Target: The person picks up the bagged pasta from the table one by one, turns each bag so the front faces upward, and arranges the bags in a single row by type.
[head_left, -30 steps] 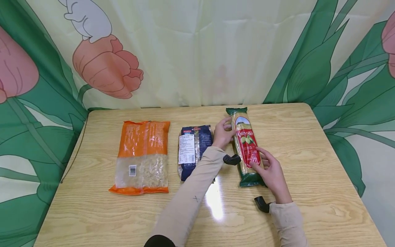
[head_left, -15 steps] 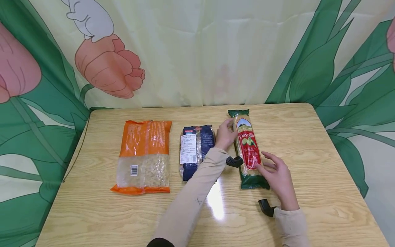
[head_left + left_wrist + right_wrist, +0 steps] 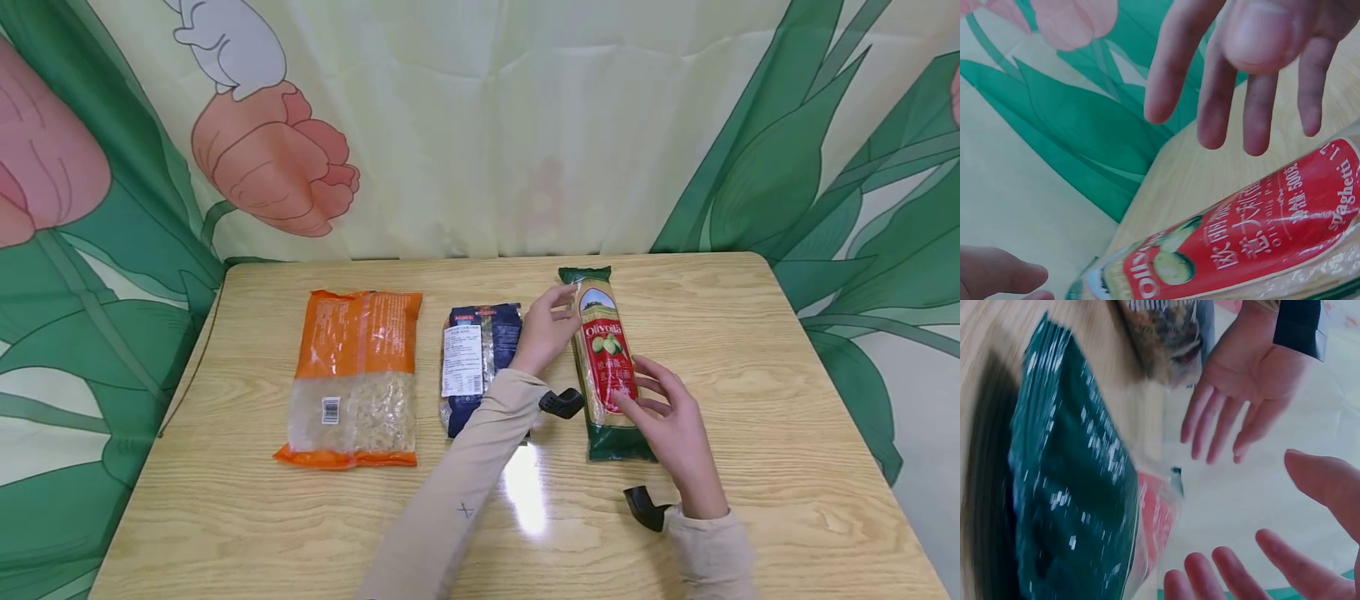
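Note:
A spaghetti pack (image 3: 609,350) with a red label and green ends lies on the table, its length running away from the person. By its upper left edge is my left hand (image 3: 549,329), fingers loosely spread. My right hand (image 3: 675,421) is at its lower right side, fingers relaxed and apart. In the right wrist view, my left hand (image 3: 1250,381) and right hand (image 3: 1297,550) both hold nothing, with a gap to the pack's green end (image 3: 1079,469). The left wrist view shows the right hand's fingers (image 3: 1216,94) above the pack's label (image 3: 1241,231).
Left of the left hand lies a dark blue pasta bag (image 3: 467,367) with a white label, partly covered by the left forearm. Farther left is an orange and clear bag (image 3: 356,379). The wooden table (image 3: 750,358) ends at a patterned curtain (image 3: 487,125) behind.
The head view has shifted slightly. The spaghetti pack sits a little nearer the person than one second ago. Both hands stay beside it with only small movements.

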`<state>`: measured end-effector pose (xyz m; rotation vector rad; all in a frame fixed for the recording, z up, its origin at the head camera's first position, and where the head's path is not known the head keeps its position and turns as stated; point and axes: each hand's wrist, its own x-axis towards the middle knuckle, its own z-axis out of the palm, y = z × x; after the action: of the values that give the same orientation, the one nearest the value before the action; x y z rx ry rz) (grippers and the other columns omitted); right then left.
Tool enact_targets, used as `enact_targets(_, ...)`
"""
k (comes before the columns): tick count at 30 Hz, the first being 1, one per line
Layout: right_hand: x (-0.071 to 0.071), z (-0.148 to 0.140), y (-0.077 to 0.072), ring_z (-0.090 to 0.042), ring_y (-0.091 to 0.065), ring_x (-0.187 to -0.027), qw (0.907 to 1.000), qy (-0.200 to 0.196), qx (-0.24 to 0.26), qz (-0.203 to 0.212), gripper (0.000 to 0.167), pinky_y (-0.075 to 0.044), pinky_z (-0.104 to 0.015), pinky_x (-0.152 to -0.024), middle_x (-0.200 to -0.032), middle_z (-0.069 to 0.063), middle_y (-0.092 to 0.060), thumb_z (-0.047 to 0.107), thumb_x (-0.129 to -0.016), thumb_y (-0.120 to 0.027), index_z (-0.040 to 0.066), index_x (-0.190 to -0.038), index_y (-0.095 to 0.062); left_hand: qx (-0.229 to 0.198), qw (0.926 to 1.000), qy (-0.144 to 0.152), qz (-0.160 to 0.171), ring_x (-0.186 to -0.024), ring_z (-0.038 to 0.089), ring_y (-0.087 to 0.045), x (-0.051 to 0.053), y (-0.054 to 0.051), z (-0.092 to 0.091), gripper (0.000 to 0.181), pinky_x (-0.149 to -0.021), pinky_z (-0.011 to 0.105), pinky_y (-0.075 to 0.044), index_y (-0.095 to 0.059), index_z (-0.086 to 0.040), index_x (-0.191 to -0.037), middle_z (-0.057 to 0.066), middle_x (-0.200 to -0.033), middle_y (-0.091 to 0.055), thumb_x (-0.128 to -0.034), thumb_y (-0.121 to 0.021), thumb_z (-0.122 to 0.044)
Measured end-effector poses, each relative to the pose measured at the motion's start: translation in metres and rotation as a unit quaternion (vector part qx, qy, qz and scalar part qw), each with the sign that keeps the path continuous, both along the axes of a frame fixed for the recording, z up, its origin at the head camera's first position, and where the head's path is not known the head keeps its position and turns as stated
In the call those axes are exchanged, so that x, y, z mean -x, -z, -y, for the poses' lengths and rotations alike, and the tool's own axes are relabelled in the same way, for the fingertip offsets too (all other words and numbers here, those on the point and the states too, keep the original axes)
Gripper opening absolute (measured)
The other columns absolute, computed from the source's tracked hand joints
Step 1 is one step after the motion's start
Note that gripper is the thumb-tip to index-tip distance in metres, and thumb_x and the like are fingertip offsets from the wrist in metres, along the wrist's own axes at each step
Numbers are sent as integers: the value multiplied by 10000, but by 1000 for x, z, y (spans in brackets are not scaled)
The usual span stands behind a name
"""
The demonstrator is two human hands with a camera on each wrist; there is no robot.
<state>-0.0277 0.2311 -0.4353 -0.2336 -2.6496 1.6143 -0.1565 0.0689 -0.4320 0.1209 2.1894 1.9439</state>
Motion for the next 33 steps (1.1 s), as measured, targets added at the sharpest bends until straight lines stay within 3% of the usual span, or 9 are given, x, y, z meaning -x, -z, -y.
enact_targets(7, 5, 12, 1, -338, -522, -1216, 9996, -165, -8, -208, 655, -465, -79, -869, -1436, -176, -465, 222, -917, -731, 64, -1477, -430, 25, 9997, 123, -205, -1177, 300, -619, -5, -12, 23, 460, -915, 337, -555, -557, -96, -1395, 178, -1340, -599, -946, -615, -13)
enact_targets(11, 6, 19, -3, -343, -507, -1214, 9997, -211, -25, -75, 678, -465, -103, -883, -1432, -168, -451, 241, -913, -735, 85, -1490, -415, 145, 9994, 112, -297, -1177, 297, -623, -6, -18, 40, 446, -915, 326, -556, -567, -102, -1382, 159, -1315, -618, -947, -615, -17)
enact_targets(22, 5, 38, -8, -317, -537, -1137, 9991, -368, 174, 92, 713, -499, -127, -832, -1389, -159, -437, 260, -894, -759, 150, -1506, -411, 234, 9979, 75, -602, -1240, 298, -577, -6, -26, 81, 447, -1072, 393, -462, -554, -96, -1388, 144, -1320, -614, -952, -610, -15)
enact_targets(29, 8, 51, -2, -312, -528, -1186, 9978, -631, 199, 59, 725, -511, -487, -983, -1432, -146, -450, 286, -873, -780, 178, -1498, -428, 512, 9950, -247, -817, -1220, 276, -581, -3, -23, 113, 409, -1064, 402, -462, -594, -89, -1338, 120, -1308, -633, -935, -649, -51)
enact_targets(33, 10, 58, 3, -322, -519, -1234, 9960, -826, 346, -48, 713, -484, -547, -1013, -1458, -157, -442, 269, -869, -786, 173, -1487, -444, 717, 9936, -359, -798, -1266, 308, -534, -3, -21, 129, 424, -1088, 468, -426, -592, -105, -1344, 116, -1335, -608, -929, -671, -74)
